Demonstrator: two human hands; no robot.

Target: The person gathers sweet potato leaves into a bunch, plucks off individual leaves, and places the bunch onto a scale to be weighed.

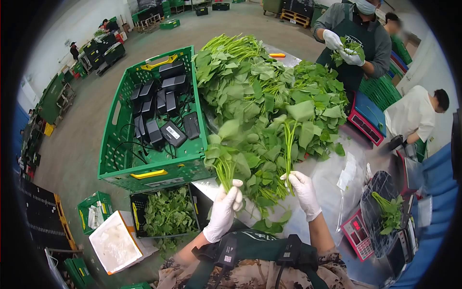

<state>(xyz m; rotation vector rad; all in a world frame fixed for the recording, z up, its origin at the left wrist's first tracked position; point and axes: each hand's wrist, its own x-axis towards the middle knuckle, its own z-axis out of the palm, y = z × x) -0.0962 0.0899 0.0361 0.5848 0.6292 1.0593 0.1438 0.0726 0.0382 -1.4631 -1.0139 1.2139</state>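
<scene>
My left hand [224, 212], in a white glove, is closed round the stems of a bunch of leafy greens [225, 166]. Some stems of greens [288, 144] stand upright in the fingers of my right hand [302, 192], also gloved and pinched shut on them. Beyond both hands a large heap of leafy greens [260, 86] covers much of the metal table [313, 176]. Its nearest leaves lie between and below my hands.
A green crate [156, 173] with black devices stands left of the heap, above a black crate of greens [168, 212]. Red scales [358, 233] and a small bunch [389, 212] are at right. A gloved co-worker [356, 38] stands across the table.
</scene>
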